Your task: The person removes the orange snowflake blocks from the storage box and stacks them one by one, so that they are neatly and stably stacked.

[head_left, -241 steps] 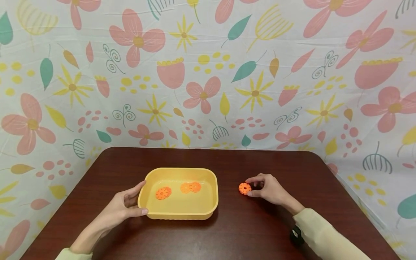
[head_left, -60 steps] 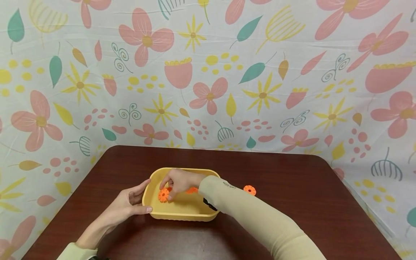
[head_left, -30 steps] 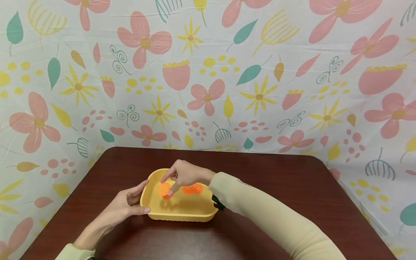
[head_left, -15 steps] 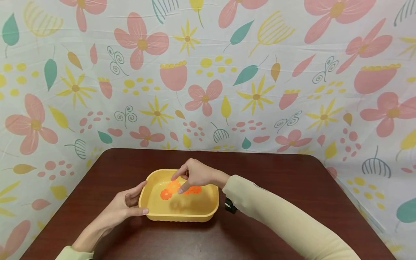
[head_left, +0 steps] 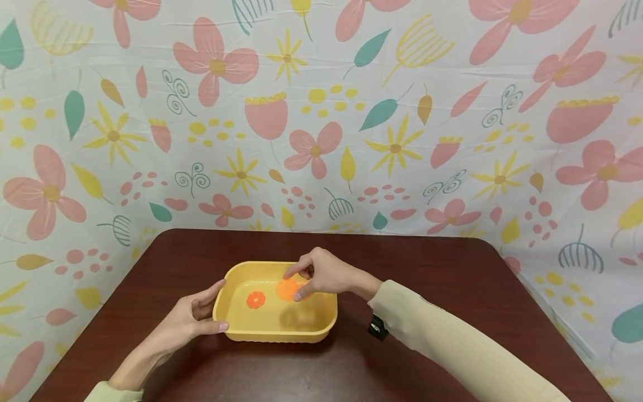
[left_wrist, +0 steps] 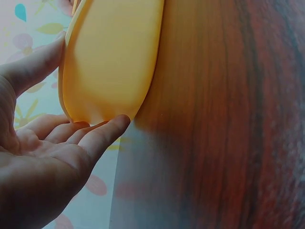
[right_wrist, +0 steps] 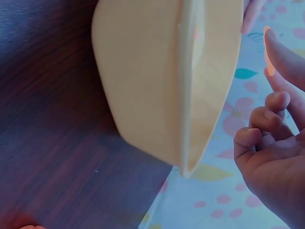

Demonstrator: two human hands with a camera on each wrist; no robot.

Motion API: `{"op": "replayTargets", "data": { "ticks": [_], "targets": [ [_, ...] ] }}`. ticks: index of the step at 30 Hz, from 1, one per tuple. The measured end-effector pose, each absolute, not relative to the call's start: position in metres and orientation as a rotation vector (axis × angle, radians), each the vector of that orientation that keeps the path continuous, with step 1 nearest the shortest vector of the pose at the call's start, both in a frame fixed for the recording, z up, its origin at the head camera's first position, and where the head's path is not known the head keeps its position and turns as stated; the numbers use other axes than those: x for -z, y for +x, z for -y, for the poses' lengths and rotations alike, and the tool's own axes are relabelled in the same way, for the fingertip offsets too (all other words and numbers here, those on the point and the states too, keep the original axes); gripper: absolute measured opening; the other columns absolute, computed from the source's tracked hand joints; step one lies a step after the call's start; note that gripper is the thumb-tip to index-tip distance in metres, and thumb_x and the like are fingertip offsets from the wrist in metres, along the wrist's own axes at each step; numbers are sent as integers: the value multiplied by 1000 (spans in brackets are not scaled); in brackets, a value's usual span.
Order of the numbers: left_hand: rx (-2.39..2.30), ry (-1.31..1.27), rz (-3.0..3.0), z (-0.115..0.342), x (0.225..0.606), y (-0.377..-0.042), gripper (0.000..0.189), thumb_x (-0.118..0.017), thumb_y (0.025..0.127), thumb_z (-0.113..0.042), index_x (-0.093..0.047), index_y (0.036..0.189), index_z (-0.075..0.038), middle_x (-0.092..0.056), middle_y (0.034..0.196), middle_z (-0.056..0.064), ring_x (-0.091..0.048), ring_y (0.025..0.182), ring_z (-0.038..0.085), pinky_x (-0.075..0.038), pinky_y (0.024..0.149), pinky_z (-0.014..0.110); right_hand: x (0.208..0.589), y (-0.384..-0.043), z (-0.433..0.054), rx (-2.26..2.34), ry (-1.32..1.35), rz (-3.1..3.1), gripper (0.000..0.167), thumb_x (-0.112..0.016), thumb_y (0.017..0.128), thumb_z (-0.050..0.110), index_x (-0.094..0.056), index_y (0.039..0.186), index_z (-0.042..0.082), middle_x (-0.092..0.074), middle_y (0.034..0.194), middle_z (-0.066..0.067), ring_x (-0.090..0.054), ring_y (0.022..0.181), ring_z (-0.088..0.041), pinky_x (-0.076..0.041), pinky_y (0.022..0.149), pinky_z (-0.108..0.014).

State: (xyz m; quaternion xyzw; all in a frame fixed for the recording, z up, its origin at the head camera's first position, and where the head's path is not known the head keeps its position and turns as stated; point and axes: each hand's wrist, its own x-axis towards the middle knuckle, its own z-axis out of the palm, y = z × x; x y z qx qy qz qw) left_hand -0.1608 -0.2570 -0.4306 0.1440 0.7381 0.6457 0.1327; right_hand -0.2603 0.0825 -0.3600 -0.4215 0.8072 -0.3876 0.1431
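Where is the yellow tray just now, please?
In the head view, the yellow tray sits on the table just left of centre, gripped by the left hand.

1. Head: from above the bench (head_left: 251, 368), facing forward and down, farthest back, taking in left hand (head_left: 193, 318), right hand (head_left: 321, 272) and cloth (head_left: 321, 84).
2. Left wrist: close to the left hand, rolled sideways, facing the tray (head_left: 281, 336).
3. Right wrist: near the right hand, rolled the opposite way, facing the tray side-on.
4. All three share tray, bench and cloth.
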Motion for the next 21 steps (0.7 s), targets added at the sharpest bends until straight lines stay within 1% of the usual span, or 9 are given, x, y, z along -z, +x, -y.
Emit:
{"op": "replayTargets", "data": {
  "ticks": [9,15,21],
  "targets": [
    [-1878,406,-2133,257,430,-161,95,-79,92,-1,-18,166,3,-26,167,26,-44,143,44,-55,97,32,365,-252,-114,1207,-1131,-2401,42,-94,79,11,-82,119,8,-41,70,4,-39,68,-11,-34,66,-26],
    [-1876,405,-2136,257,430,-162,95,-79,93,-1,-19,166,2,-27,167,26,-44,143,44,-55,97,32,372,-248,-137,1298,-1075,-2411,42,-94,79,7,-81,118,5,-43,71,-3,-40,68,-14,-35,64,-26],
    [-1878,390,-2144,256,431,-162,96,-80,92,0,-19,166,3,-27,167,25,-45,142,45,-55,97,31,381,-245,-158,1344,-1045,-2434,41,-94,79,11,-82,118,8,-40,71,-3,-40,69,-15,-33,63,-27]
  ]
}}
